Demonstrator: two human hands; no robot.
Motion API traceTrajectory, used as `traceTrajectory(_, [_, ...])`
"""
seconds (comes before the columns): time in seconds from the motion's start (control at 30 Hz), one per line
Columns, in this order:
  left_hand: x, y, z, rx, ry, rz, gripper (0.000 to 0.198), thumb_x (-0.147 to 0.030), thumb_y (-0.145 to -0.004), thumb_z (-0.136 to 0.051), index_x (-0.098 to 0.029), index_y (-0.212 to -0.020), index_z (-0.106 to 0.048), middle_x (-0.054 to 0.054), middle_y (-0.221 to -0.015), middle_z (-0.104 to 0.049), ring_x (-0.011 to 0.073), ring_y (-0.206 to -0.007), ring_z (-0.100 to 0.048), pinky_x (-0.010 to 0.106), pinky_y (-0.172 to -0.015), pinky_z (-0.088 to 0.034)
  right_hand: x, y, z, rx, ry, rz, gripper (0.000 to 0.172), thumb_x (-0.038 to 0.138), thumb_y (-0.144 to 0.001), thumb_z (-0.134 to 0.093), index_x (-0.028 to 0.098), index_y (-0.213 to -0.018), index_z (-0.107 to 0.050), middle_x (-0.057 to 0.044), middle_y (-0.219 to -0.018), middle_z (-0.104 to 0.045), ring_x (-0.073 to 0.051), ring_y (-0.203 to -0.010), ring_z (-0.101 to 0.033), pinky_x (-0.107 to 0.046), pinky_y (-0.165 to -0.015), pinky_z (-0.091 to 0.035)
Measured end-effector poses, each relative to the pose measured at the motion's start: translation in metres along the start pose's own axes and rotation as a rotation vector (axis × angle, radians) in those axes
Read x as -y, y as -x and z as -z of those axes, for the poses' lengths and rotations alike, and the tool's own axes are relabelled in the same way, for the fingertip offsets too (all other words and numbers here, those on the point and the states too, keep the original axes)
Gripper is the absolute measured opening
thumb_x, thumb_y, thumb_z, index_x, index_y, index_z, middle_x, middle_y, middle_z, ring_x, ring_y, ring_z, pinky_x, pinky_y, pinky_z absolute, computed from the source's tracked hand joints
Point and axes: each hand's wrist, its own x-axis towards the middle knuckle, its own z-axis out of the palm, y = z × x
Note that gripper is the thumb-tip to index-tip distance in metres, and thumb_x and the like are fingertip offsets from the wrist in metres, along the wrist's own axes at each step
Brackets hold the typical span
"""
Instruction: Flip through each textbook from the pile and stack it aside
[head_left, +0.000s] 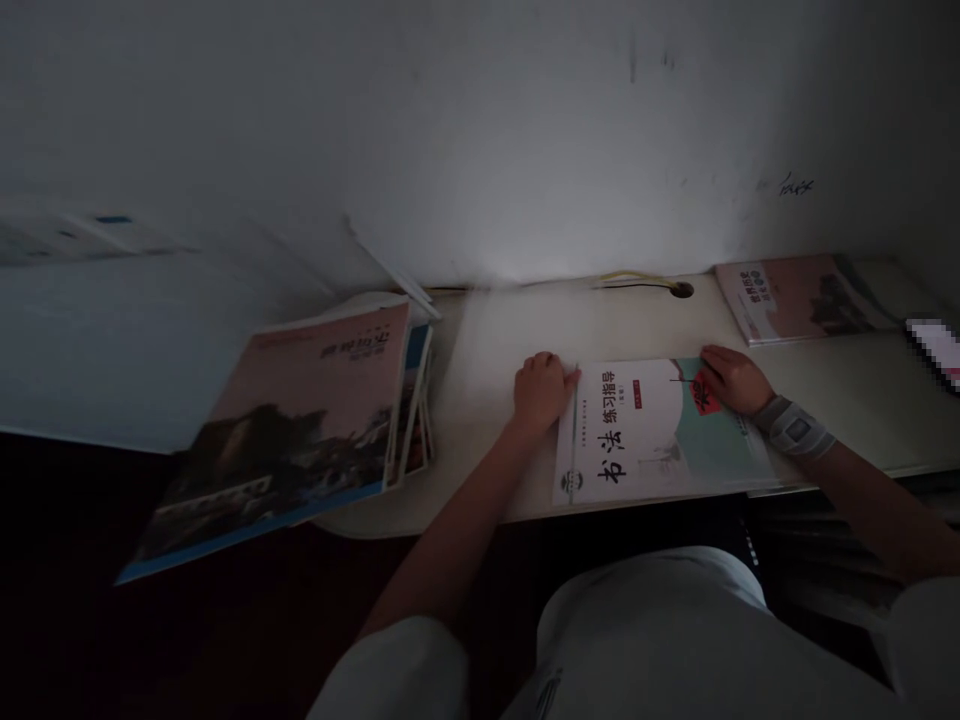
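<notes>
A white and green calligraphy workbook lies flat on the pale desk in front of me. My left hand rests with curled fingers at the workbook's top left corner, pinching its edge. My right hand, with a grey watch on the wrist, lies on the workbook's top right part, fingers bent down on the cover near a red mark.
A stack of books with a pink and dark cover overhangs the desk's left end. Another pink book lies at the back right. A cable hole with a yellowish cord sits by the wall. The room is dim.
</notes>
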Motion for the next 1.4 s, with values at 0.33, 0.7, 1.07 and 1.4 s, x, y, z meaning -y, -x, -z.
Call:
traceTrajectory(0.33, [-0.001,-0.016,0.004,0.016,0.552,0.201,0.038,-0.02,-0.082,-0.051,-0.014,-0.12,-0.053,0.012,-0.11,-0.064,0.0186,-0.094,-0.061,0.034,-0.09,-0.044,0.001,0.0,-0.002,-0.021,0.041,0.012,0.038,0.027,-0.09,-0.04,0.006,-0.113,-0.062,-0.022,-0.118,-0.061,-0.028,-0.11,-0.057,-0.045,-0.096,-0.044])
traceTrajectory(0.7, [0.001,-0.012,0.008,-0.019,0.877,0.283,0.052,-0.024,-0.077,-0.06,-0.017,-0.127,-0.048,0.006,-0.087,-0.066,0.0166,-0.08,-0.062,0.031,-0.076,-0.049,0.006,0.0,0.0,-0.02,0.123,-0.011,0.036,0.027,-0.089,-0.042,0.011,-0.114,-0.061,-0.018,-0.121,-0.06,-0.029,-0.112,-0.055,-0.047,-0.1,-0.038])
traceTrajectory(1.07, [0.001,-0.008,0.018,0.153,1.226,0.138,0.047,-0.026,-0.079,-0.054,-0.018,-0.125,-0.055,0.002,-0.073,-0.063,0.0113,-0.059,-0.056,0.025,-0.057,-0.045,0.047,-0.045,0.007,0.032,-0.023,0.09,0.038,0.034,-0.093,-0.037,0.015,-0.118,-0.059,-0.014,-0.12,-0.062,-0.026,-0.109,-0.056,-0.046,-0.099,-0.038])
traceTrajectory(1.4, [0.009,-0.005,0.029,0.184,1.487,0.145,0.048,-0.031,-0.07,-0.065,-0.019,-0.117,-0.061,0.002,-0.078,-0.067,0.011,-0.063,-0.058,0.025,-0.061,-0.047,-0.006,-0.04,0.03,-0.178,-0.385,-0.268,0.047,0.053,-0.084,-0.047,0.015,-0.106,-0.062,-0.015,-0.1,-0.066,-0.026,-0.09,-0.063,-0.042,-0.082,-0.05])
